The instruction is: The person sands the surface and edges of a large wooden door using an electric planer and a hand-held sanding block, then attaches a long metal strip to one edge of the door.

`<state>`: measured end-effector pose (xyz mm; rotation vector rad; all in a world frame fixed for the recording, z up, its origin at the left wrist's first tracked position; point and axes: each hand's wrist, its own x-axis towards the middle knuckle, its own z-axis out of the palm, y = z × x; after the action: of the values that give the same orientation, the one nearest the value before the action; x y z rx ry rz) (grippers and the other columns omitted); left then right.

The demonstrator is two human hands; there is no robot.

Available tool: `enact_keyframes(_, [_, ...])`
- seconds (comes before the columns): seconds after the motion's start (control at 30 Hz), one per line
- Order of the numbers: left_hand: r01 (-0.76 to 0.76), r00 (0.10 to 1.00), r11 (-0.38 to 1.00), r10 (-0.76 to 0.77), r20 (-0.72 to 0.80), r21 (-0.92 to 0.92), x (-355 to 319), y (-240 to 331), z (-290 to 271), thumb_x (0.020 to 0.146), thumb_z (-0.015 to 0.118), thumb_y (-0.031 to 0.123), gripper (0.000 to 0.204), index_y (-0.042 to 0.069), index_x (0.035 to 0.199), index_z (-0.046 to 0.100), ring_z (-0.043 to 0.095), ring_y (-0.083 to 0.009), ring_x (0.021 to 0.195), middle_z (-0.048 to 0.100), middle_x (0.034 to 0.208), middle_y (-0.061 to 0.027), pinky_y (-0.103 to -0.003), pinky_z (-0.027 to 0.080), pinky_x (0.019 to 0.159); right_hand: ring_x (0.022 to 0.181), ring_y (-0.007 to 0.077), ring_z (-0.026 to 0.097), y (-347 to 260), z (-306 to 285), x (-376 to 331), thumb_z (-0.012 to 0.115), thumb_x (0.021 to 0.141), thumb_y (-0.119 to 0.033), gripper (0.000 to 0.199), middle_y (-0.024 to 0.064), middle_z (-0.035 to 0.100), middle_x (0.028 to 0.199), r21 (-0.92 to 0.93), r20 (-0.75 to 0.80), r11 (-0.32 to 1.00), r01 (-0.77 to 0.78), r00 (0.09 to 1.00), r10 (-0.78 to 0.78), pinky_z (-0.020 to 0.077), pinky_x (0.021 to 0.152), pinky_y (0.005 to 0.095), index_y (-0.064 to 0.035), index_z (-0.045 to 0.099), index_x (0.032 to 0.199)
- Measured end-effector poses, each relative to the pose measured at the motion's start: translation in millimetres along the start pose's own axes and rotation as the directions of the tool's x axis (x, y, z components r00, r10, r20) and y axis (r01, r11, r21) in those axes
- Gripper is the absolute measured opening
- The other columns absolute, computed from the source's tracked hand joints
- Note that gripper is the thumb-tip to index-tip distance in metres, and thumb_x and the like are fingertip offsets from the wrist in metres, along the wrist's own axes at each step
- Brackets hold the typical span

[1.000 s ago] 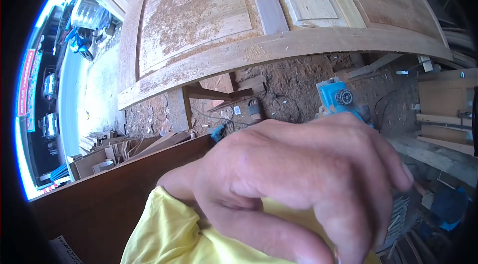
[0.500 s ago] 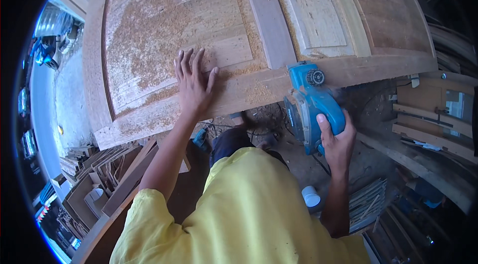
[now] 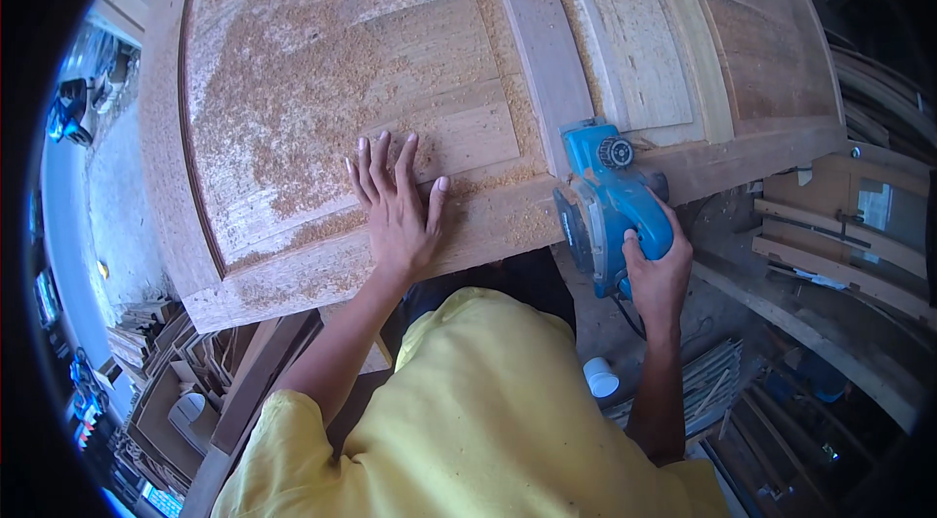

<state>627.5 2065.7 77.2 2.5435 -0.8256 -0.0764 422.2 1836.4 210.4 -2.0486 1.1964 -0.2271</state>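
Observation:
A blue electric hand planer rests by its front end on the bottom rail of a wooden panel door, while its rear juts past the near edge. My right hand is wrapped round the planer's rear handle. Further left, my left hand lies with spread fingers on the door, its palm over the near rail and its fingertips on the large panel. Wood shavings cover much of that panel and the grooves about it. A dark cord hangs from the planer.
Stacked boards and offcuts stand below the door's left end. Wooden frames and a long beam lie at the right. A white cup-like container is near my right forearm. Beyond the left side runs a pale paved strip.
The door sits lower and nearer to me in the picture. My left hand shows lower and slightly to the right, still flat on the door. The planer stays at nearly the same place in view.

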Motion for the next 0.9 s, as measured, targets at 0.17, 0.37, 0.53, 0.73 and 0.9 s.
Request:
enact_keyframes(0.17, [-0.008,0.999,1.0,0.007,0.033,0.016,0.7,-1.0,-0.5,0.107,0.06,0.047,0.072,0.015,0.166,0.036,0.014,-0.0446,0.164,0.028,0.17,-0.0207,-0.063,0.005,0.134,0.113,0.0305,0.075,-6.0,3.3,16.1,0.069,0.09,0.003,0.054,0.0238,0.075,0.126,-0.026,0.011,1.0,0.006,1.0,-0.006,0.0568,0.099,0.0429,-0.0009,0.066,0.143])
enact_keyframes(0.37, [0.012,0.998,1.0,-0.013,0.054,0.022,-1.0,-1.2,-0.2,0.106,0.06,0.049,0.075,0.015,0.167,0.035,0.012,-0.0447,0.164,0.027,0.171,-0.0202,-0.064,0.003,0.133,0.108,0.0281,0.077,-26.5,17.7,44.5,0.069,0.09,0.003,0.051,0.0225,0.077,0.121,-0.058,-0.01,0.994,0.09,0.996,-0.09,0.0577,0.096,0.0411,0.0003,0.067,0.141])
enact_keyframes(0.53, [0.041,0.996,0.998,-0.044,0.075,0.038,-1.2,-1.0,0.7,0.105,0.059,0.054,0.078,0.015,0.167,0.034,0.011,-0.0449,0.164,0.027,0.171,-0.0205,-0.064,0.002,0.133,0.096,0.0246,0.078,-37.2,32.4,72.8,0.071,0.09,0.002,0.048,0.0199,0.079,0.112,-0.003,-0.03,0.996,0.086,0.996,-0.086,0.0591,0.089,0.0398,0.0018,0.069,0.138])
enact_keyframes(0.73, [0.035,0.998,0.998,-0.038,0.058,0.052,0.6,-3.2,2.4,0.103,0.059,0.057,0.08,0.015,0.167,0.036,0.012,-0.0457,0.164,0.028,0.171,-0.0214,-0.065,0.002,0.133,0.083,0.0242,0.077,-72.2,51.0,152.3,0.073,0.091,-0.005,0.036,0.0183,0.079,0.098,0.034,0.01,0.992,0.118,0.993,-0.118,0.0591,0.082,0.0392,0.0031,0.072,0.126])
enact_keyframes(0.9, [0.03,0.998,0.998,-0.033,0.049,0.062,2.0,-4.6,3.7,0.103,0.06,0.057,0.08,0.014,0.167,0.037,0.012,-0.0457,0.164,0.029,0.171,-0.0217,-0.065,0.003,0.133,0.087,0.0251,0.077,-65.3,36.8,139.4,0.073,0.091,-0.006,0.039,0.0192,0.079,0.101,0.023,0.074,0.997,0.076,0.994,-0.077,0.0587,0.084,0.0397,0.0028,0.071,0.128])
